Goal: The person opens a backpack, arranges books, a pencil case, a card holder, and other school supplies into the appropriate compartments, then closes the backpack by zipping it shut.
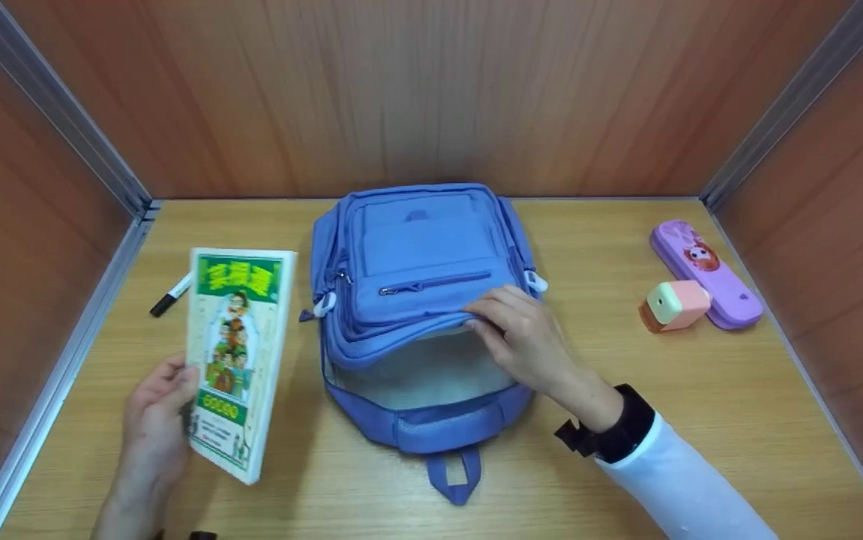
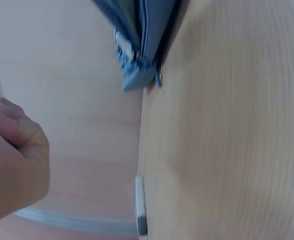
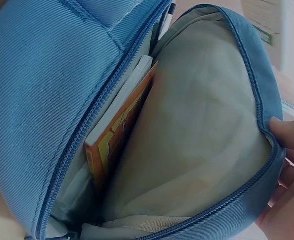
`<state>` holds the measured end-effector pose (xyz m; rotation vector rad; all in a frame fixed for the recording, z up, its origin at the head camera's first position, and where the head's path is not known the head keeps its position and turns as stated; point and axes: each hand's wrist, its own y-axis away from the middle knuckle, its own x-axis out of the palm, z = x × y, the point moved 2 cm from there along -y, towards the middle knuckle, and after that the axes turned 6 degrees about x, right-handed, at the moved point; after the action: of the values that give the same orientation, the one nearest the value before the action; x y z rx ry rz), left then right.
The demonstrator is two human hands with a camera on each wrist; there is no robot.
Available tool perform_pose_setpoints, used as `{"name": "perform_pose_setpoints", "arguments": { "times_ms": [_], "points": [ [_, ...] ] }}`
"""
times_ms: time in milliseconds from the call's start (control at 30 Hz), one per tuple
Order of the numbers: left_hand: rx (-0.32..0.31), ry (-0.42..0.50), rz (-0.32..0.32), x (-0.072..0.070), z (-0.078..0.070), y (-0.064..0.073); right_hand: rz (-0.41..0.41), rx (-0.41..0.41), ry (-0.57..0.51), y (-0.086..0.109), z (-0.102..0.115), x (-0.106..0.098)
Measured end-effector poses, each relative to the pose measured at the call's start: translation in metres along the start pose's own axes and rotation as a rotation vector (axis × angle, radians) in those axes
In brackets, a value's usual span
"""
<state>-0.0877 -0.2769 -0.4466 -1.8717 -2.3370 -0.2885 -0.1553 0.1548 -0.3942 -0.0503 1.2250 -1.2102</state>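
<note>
A blue backpack [image 1: 424, 240] lies on the table with its main compartment unzipped. My right hand [image 1: 525, 337] pinches the edge of its flap and holds it up; in the right wrist view the thumb and fingers [image 3: 287, 135] grip the zippered rim. Inside, an orange-covered book [image 3: 119, 125] leans against the back wall of the compartment. Left of the backpack, my left hand [image 1: 157, 420] grips a book [image 1: 236, 360] with a green and white cover by its lower left edge, tilted above the table. Only a sliver of that book shows in the left wrist view.
A black-and-white marker [image 1: 172, 294] lies at the left, partly behind the held book. At the right are a purple pencil case [image 1: 708, 274] and a pink and green block-shaped object [image 1: 677, 305] touching it. Wooden panels [image 1: 431, 97] wall the table at the back and sides.
</note>
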Motion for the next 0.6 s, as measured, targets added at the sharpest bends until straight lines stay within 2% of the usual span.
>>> {"name": "perform_pose_setpoints", "arguments": {
  "times_ms": [133, 233, 300, 367, 467, 533, 600],
  "points": [
    [0.121, 0.065, 0.255, 0.025, 0.01, 0.0, 0.001, 0.071, -0.029, -0.004, 0.001, -0.002],
    [0.23, 0.123, 0.493, 0.043, 0.018, 0.0, 0.005, 0.146, -0.055, -0.008, 0.002, -0.005],
    [0.249, 0.171, 0.649, 0.053, 0.023, -0.001, 0.014, 0.194, -0.074, -0.011, 0.002, -0.006],
    [0.24, 0.192, 0.776, 0.06, 0.029, -0.003, 0.027, 0.232, -0.088, -0.014, 0.004, -0.007],
    [0.197, 0.171, 0.913, 0.069, 0.034, -0.004, 0.031, 0.253, -0.106, -0.018, 0.005, -0.008],
    [0.143, 0.086, 0.963, 0.077, 0.036, -0.005, 0.025, 0.251, -0.113, -0.02, 0.005, -0.009],
    [0.065, -0.04, 0.972, 0.087, 0.039, -0.006, 0.015, 0.24, -0.115, -0.02, 0.004, -0.01]
  ]
}}
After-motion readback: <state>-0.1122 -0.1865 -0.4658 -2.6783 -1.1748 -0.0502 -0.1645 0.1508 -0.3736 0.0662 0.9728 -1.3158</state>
